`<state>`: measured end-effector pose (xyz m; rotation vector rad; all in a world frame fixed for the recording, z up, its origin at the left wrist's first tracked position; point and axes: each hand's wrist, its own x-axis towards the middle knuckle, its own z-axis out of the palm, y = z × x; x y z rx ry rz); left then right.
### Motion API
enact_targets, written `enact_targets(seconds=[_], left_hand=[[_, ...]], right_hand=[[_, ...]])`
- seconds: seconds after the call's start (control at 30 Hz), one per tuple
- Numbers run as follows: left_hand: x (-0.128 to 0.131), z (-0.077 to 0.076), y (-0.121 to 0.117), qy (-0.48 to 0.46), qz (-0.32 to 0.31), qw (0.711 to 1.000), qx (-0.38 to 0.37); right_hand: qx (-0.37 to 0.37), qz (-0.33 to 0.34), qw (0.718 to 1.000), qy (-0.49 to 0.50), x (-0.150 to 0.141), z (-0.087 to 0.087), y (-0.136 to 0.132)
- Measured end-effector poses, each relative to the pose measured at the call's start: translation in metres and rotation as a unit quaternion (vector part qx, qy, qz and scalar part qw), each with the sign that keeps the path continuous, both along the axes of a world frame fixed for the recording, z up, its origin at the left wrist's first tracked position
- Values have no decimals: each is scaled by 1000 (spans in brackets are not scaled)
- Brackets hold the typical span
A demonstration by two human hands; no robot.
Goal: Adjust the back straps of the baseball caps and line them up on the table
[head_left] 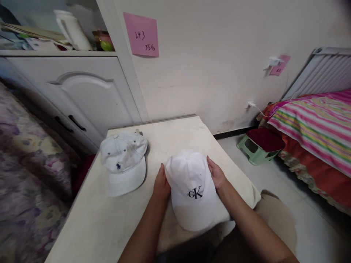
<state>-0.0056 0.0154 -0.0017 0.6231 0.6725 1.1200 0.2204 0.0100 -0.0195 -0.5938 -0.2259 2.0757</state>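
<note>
A white baseball cap [189,171] with dark "CK" lettering is held near the front edge of the table, its brim pointing toward me. My left hand [161,182] grips the cap's left side, thumb up along the crown. On the opposite side my right hand [217,174] holds it in the same way. The fingers of both hands are partly hidden by the cap. To the left, a second, pale grey cap [120,157] with a small dark emblem rests on the table, apart from both hands.
The cloth-covered table [172,135] stands against the wall beside a white cabinet [82,87]. A green stool [259,146] with a dark red top sits on the floor near a bed [315,120] at right. A floral curtain [30,175] hangs at left.
</note>
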Motion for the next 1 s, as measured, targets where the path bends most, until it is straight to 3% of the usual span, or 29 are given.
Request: enact_targets(seconds=[0.2,0.33,0.43,0.63,0.83,1.0], left_hand=[[-5,0,-15,38,-88,994,48],[-9,-8,-27,-139,-82,985,-59],[-8,-8,-33,-195,-84,973,-88],[-6,3,-49,-296,-84,951,-34],[-10,16,-81,-258,-137,956,22],[-5,39,-100,-248,-65,966,25]], right_hand=[[30,17,999,-24,10,-6,-15],[37,14,999,-27,6,-10,-17],[44,6,999,-16,-4,-5,-21],[75,-35,997,-13,-22,14,-29],[74,-82,993,-34,-35,24,-35],[78,-109,990,-45,-54,34,-45]])
